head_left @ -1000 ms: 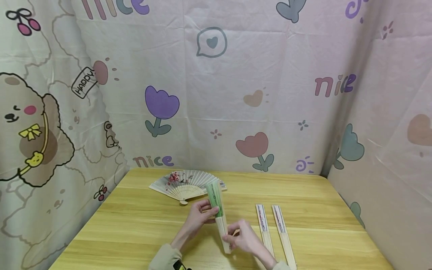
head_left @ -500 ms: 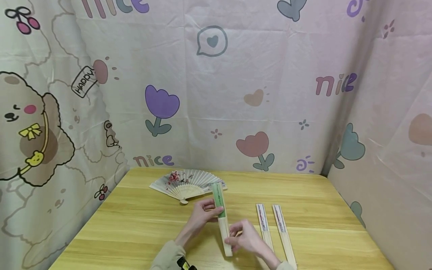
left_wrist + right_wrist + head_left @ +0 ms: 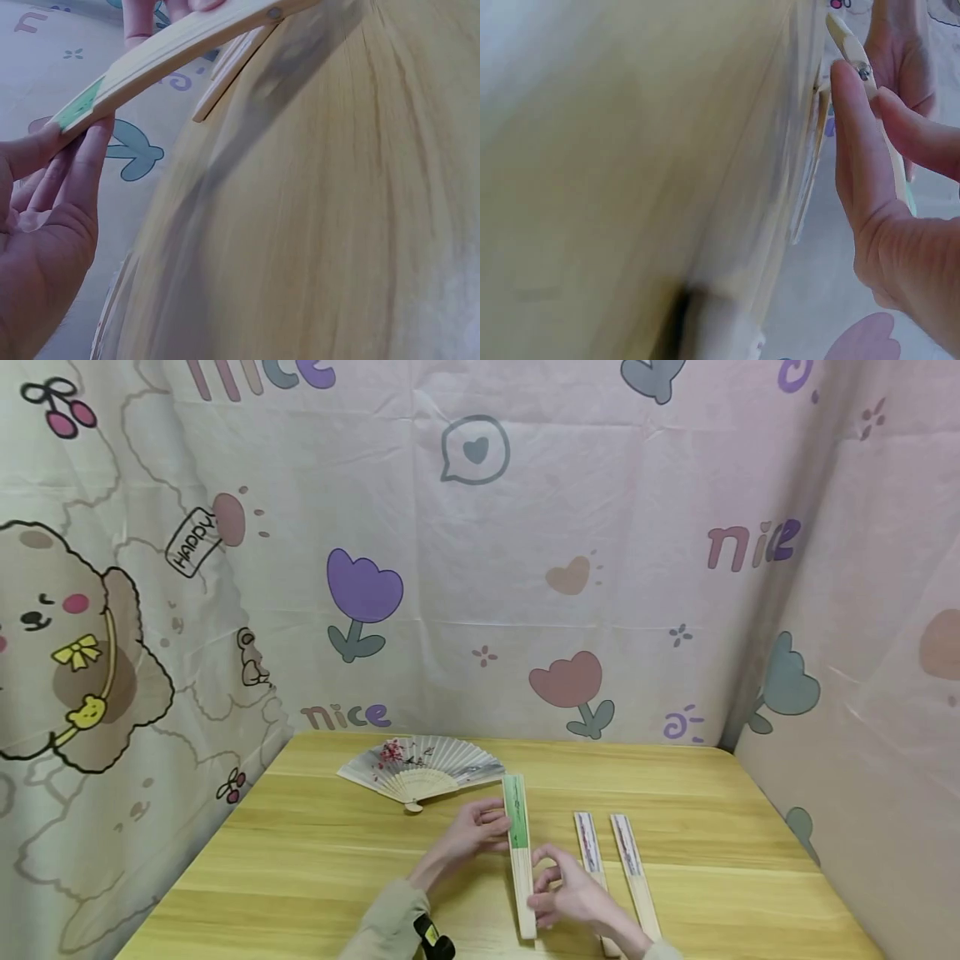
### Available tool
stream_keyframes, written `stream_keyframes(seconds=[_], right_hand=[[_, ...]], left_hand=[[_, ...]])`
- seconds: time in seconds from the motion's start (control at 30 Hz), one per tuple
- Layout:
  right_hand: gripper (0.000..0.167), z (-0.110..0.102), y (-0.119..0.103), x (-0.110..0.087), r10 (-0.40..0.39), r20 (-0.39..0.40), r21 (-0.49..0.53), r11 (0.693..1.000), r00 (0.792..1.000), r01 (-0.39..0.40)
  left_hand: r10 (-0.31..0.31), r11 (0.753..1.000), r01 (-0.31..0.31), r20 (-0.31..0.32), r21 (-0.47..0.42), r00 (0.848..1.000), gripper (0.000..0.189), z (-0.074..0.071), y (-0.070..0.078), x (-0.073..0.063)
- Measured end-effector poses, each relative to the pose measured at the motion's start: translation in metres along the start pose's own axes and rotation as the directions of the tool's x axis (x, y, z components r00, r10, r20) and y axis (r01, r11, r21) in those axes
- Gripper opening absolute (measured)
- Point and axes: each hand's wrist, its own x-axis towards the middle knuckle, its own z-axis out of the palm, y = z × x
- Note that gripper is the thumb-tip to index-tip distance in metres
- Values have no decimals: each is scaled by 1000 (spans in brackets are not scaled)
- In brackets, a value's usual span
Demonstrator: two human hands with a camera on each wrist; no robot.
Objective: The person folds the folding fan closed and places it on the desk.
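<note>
A folded hand fan [image 3: 519,814], with a green leaf and pale wooden ribs, is held nearly upright over the table. My left hand [image 3: 472,828] pinches its green upper part between thumb and fingers, as the left wrist view confirms on the hand [image 3: 56,240]. Down near the pivot end, my right hand [image 3: 568,889] holds the ribs; in the right wrist view that hand's [image 3: 874,161] thumb and fingers meet around the end by the metal rivet [image 3: 864,71]. The ribs lie together in a narrow stack.
An opened fan [image 3: 420,770] with red blossoms lies at the back left of the wooden table [image 3: 300,868]. Two folded fans [image 3: 589,843] [image 3: 630,852] lie side by side to the right, partly behind my right forearm. Printed cloth [image 3: 480,543] hangs around the table.
The green fan's loosely spread leaf has come together into a narrow stack. Both hands have shifted right with the fan, and it now stands more upright.
</note>
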Motion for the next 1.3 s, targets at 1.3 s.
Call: stream_keyframes(seconds=[1.3], right_hand=[[55,-31,14,-19,150,3,-29,988,989,-150]], left_hand=[[61,982,-39,-112,184,992,56,42,-25,29]])
